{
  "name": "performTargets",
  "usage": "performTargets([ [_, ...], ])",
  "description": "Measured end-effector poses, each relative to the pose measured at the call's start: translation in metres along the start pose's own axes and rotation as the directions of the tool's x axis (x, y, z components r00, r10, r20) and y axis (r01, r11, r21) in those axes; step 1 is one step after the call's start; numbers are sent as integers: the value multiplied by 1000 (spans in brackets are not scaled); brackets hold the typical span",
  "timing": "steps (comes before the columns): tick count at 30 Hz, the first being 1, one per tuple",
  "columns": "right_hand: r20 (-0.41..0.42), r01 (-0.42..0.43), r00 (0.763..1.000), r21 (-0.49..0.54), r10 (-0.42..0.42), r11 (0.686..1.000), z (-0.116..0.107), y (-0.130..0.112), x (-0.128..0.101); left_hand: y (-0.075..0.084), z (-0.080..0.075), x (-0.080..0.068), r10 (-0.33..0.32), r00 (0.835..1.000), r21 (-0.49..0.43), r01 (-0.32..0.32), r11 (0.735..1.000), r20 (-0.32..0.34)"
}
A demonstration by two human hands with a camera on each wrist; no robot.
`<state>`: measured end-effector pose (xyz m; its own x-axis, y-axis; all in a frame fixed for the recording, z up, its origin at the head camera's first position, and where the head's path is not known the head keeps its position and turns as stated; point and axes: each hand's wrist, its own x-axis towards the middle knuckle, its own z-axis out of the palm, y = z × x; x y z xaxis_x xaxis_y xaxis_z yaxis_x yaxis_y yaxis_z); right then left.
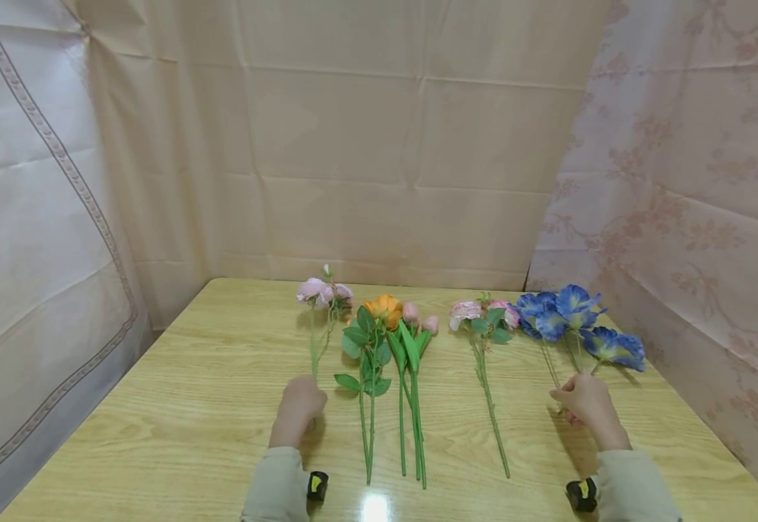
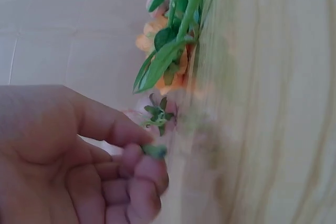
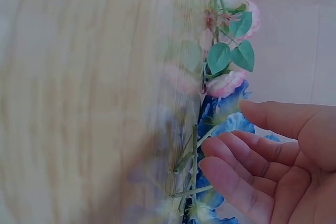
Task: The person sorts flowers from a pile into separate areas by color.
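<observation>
My left hand (image 1: 303, 402) pinches the lower stem of a pale pink flower (image 1: 316, 292) between thumb and fingers. The green stem end (image 2: 156, 151) pokes out of that pinch in the left wrist view. At the right, my right hand (image 1: 588, 402) hovers at the lower stems of the blue flowers (image 1: 575, 308). The right wrist view shows its fingers (image 3: 247, 182) loosely bent and the thumb apart, with nothing held. Several cut stem ends (image 3: 194, 140) of the blue flowers lie beyond those fingertips.
Between the hands lie an orange flower (image 1: 385, 310) with green leaves, pink tulips (image 1: 411, 313) and a pink-and-white flower stem (image 1: 486, 377). All rest on a wooden table (image 1: 190, 406). Beige curtains (image 1: 379, 145) hang behind, with patterned cloth (image 1: 698, 181) along the right side.
</observation>
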<state>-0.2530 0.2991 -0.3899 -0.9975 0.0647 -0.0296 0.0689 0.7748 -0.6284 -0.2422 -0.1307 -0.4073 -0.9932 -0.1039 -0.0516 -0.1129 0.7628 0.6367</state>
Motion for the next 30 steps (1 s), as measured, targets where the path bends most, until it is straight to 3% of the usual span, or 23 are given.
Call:
performTargets([
  [5,-2,17,1000,-10,-17,1000,1,-1,-1,3,-5,-1,-10,998,-82,4,997,-69],
  [9,0,21,1000,-13,-21,1000,1,-2,-1,6,-10,-4,-28,996,-147,16,989,-81],
  [17,6,13,1000,-7,-12,1000,2,-1,0,12,-21,-11,50,993,-163,-68,984,-109],
  [23,12,2,1000,2,-2,1000,4,-1,0,16,-26,-16,57,992,-180,-77,981,-114],
  [30,26,-31,999,23,30,999,5,-1,0,22,-33,-21,59,982,-170,-89,981,-177],
])
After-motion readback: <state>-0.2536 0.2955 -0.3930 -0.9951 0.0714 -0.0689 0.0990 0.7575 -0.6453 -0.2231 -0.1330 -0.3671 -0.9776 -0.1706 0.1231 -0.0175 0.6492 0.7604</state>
